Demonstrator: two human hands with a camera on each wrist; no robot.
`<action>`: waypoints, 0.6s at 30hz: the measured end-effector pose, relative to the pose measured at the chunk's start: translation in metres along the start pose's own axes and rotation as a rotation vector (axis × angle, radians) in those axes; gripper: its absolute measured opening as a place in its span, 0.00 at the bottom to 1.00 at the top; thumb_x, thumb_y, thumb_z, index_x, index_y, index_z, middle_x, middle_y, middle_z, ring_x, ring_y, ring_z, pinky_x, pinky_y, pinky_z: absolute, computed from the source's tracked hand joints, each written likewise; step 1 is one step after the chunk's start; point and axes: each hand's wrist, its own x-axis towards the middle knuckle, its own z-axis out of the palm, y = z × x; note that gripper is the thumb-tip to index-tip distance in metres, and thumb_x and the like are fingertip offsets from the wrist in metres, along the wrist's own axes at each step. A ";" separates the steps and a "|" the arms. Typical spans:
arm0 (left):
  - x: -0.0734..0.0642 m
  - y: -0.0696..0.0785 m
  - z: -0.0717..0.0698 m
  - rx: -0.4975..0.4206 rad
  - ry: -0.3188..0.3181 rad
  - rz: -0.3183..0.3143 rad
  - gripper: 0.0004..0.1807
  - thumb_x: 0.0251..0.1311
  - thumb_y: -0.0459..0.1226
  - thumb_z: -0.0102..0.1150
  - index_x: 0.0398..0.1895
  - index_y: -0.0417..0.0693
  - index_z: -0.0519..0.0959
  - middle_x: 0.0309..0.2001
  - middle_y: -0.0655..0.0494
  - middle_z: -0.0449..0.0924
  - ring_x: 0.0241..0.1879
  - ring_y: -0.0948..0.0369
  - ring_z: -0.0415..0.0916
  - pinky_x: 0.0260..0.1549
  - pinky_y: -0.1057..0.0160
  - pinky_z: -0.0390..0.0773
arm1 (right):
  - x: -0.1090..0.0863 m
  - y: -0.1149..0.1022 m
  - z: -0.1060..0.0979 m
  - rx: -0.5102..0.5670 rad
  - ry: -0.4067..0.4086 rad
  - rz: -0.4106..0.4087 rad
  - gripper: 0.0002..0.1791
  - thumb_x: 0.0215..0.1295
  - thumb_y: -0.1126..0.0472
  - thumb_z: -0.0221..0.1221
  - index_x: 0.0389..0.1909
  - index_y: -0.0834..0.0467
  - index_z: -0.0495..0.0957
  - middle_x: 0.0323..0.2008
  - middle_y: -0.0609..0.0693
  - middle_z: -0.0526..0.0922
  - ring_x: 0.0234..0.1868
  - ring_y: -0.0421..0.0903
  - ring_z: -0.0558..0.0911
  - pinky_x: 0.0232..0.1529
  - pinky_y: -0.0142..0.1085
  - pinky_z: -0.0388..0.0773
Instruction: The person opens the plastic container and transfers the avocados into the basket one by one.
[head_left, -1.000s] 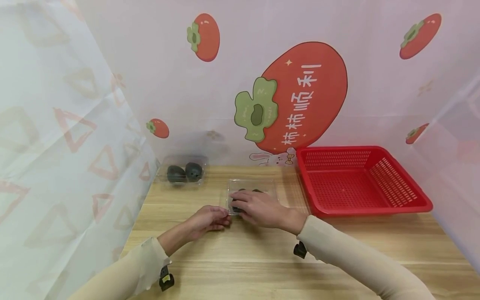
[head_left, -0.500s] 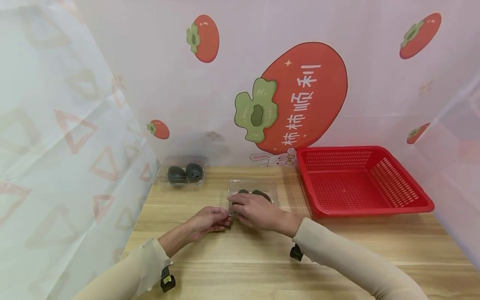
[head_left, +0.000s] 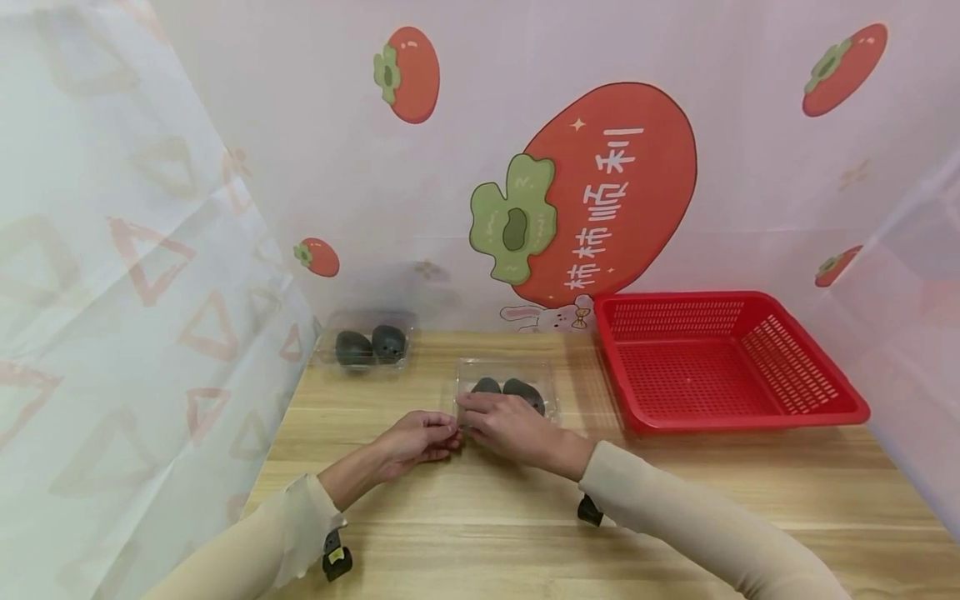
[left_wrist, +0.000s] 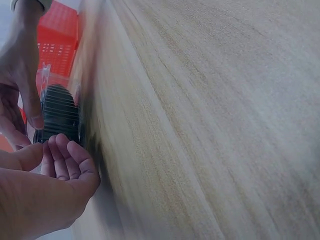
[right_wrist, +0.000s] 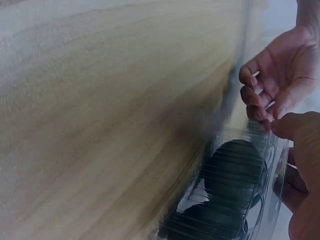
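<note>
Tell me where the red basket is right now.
In the head view, the red basket stands at the right on the wooden table, right of the clear box by the right hand.

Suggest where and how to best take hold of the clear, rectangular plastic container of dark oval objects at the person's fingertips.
Probably grip the container low on its left and right walls, from both sides: it sits flat, the objects side by side between those walls.

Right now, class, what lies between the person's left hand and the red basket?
Between the left hand and the red basket lie the right hand and a clear container with dark, rounded pieces inside; the head view shows this.
</note>
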 end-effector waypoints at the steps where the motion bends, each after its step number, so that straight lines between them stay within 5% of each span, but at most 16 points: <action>1: 0.001 0.000 0.000 -0.002 0.002 -0.002 0.14 0.80 0.32 0.52 0.58 0.29 0.79 0.50 0.45 0.85 0.48 0.59 0.83 0.50 0.61 0.83 | 0.000 -0.001 0.001 -0.004 0.011 -0.003 0.09 0.67 0.62 0.72 0.47 0.55 0.90 0.59 0.55 0.87 0.61 0.48 0.86 0.55 0.38 0.85; 18: 0.006 0.000 0.002 0.012 0.016 0.061 0.09 0.77 0.29 0.53 0.48 0.32 0.82 0.42 0.51 0.85 0.44 0.60 0.82 0.48 0.62 0.83 | 0.001 -0.003 0.011 -0.055 0.049 -0.033 0.04 0.68 0.63 0.70 0.41 0.58 0.86 0.56 0.59 0.88 0.59 0.49 0.87 0.50 0.37 0.87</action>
